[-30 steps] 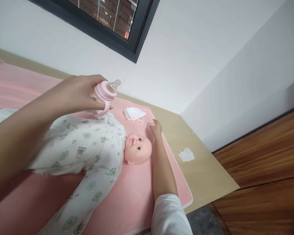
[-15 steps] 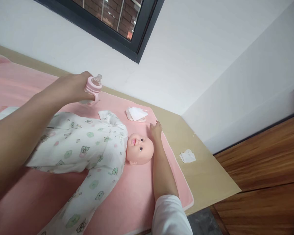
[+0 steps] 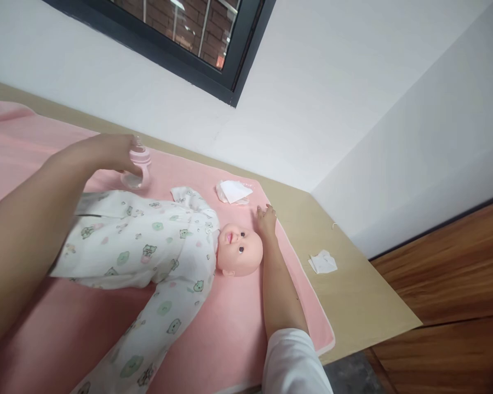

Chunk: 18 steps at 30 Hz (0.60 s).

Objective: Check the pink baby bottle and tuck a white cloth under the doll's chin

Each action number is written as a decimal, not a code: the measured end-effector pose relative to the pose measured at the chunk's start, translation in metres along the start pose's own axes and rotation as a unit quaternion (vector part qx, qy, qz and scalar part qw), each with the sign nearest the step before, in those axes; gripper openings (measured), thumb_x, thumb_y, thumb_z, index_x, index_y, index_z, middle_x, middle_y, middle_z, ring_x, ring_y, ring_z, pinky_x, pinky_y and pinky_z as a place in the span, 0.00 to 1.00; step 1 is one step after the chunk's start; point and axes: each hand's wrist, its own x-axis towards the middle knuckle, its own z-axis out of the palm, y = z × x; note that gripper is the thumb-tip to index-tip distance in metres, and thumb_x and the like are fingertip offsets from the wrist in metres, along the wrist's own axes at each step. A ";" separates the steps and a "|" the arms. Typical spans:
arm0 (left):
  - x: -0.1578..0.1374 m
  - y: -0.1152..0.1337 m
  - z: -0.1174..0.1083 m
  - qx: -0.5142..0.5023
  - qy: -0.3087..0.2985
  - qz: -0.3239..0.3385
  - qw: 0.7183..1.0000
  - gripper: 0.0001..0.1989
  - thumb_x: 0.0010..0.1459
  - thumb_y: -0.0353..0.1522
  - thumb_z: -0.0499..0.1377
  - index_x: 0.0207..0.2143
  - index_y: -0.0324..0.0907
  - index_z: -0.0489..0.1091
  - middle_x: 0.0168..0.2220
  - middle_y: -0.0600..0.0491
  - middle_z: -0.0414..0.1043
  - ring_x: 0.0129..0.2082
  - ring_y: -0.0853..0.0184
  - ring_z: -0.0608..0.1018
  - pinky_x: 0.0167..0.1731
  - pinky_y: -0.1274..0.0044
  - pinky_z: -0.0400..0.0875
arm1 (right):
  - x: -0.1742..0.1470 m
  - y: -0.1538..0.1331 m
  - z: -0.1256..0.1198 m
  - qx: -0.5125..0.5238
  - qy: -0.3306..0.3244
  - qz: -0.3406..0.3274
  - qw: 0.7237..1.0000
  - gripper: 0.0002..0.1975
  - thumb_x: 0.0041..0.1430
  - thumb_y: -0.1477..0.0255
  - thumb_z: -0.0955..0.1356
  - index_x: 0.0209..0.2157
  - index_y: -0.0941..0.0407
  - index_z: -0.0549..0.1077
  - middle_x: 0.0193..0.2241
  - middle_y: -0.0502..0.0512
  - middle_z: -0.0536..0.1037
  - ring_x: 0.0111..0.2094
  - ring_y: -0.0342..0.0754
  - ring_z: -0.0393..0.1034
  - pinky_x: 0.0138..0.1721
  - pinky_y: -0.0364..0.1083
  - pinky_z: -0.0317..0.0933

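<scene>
My left hand [image 3: 117,153] reaches in from the left and grips a pink baby bottle [image 3: 141,158] with a clear teat and a side handle. The bottle is upright, low over the pink blanket or standing on it; I cannot tell which. A baby doll [image 3: 240,251] lies face up on the blanket, dressed in a white top [image 3: 148,241] printed with green bears. Just beyond the doll's head, my right hand [image 3: 267,220] rests on the blanket, fingers apart and holding nothing. My right forearm lies alongside the head.
A soft pack of white tissues [image 3: 234,192] lies on the pink blanket [image 3: 222,323], near my right hand. One crumpled tissue [image 3: 323,262] is on the bare tabletop [image 3: 353,295] at right. Behind the table is a white wall with a dark-framed window [image 3: 225,82].
My left hand has lowered the bottle toward the blanket and a little to the left. My right hand keeps its place by the doll's head; the whole view has shifted slightly.
</scene>
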 end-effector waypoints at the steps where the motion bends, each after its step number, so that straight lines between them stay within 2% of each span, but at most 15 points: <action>1: 0.003 -0.002 0.000 0.055 -0.013 -0.034 0.998 0.39 0.26 0.58 0.64 0.35 0.45 0.56 0.24 0.60 0.61 0.40 0.61 0.69 0.35 0.74 0.51 | 0.000 0.000 0.000 0.002 -0.001 0.001 1.000 0.31 0.67 0.61 0.60 0.65 0.66 0.59 0.61 0.75 0.63 0.61 0.65 0.59 0.61 0.58 0.54; 2: 0.006 -0.003 0.001 0.095 -0.028 -0.057 0.993 0.39 0.27 0.59 0.62 0.37 0.45 0.56 0.24 0.62 0.62 0.38 0.63 0.70 0.35 0.75 0.52 | 0.000 0.001 0.000 0.003 -0.003 0.002 1.000 0.31 0.67 0.61 0.59 0.65 0.66 0.59 0.61 0.75 0.63 0.61 0.65 0.59 0.61 0.58 0.54; 5: 0.015 -0.009 0.002 0.127 -0.058 -0.066 0.988 0.39 0.30 0.57 0.62 0.41 0.46 0.57 0.25 0.64 0.65 0.36 0.66 0.74 0.35 0.77 0.55 | 0.001 0.004 0.001 0.007 -0.001 0.003 1.000 0.32 0.67 0.59 0.59 0.65 0.66 0.59 0.61 0.76 0.62 0.61 0.65 0.60 0.61 0.58 0.54; 8: 0.018 -0.011 0.007 0.142 -0.042 -0.073 0.986 0.34 0.35 0.47 0.65 0.44 0.45 0.59 0.29 0.61 0.72 0.35 0.66 0.75 0.34 0.77 0.59 | 0.004 0.008 0.004 0.010 0.001 -0.001 1.000 0.34 0.67 0.57 0.59 0.65 0.66 0.59 0.61 0.76 0.62 0.61 0.65 0.60 0.61 0.58 0.54; 11: 0.019 -0.012 0.012 0.150 -0.030 -0.075 0.985 0.28 0.40 0.38 0.64 0.45 0.43 0.60 0.35 0.58 0.75 0.35 0.67 0.76 0.34 0.78 0.61 | 0.005 0.010 0.005 0.016 -0.001 -0.003 1.000 0.35 0.66 0.55 0.58 0.65 0.66 0.59 0.60 0.77 0.62 0.59 0.64 0.63 0.59 0.58 0.56; 14: 0.020 -0.016 0.016 0.146 -0.035 -0.064 0.987 0.25 0.45 0.36 0.62 0.45 0.43 0.60 0.37 0.57 0.76 0.34 0.69 0.76 0.34 0.80 0.62 | 0.006 0.012 0.006 0.016 -0.002 0.000 1.000 0.35 0.66 0.54 0.58 0.65 0.66 0.59 0.60 0.77 0.62 0.58 0.65 0.63 0.59 0.58 0.56; 18: 0.026 -0.024 0.019 0.152 -0.039 -0.060 0.986 0.26 0.47 0.36 0.63 0.48 0.42 0.59 0.34 0.57 0.75 0.35 0.67 0.74 0.33 0.80 0.59 | 0.006 0.012 0.007 0.013 -0.005 0.000 1.000 0.35 0.66 0.55 0.58 0.65 0.65 0.59 0.61 0.76 0.62 0.58 0.65 0.63 0.59 0.59 0.57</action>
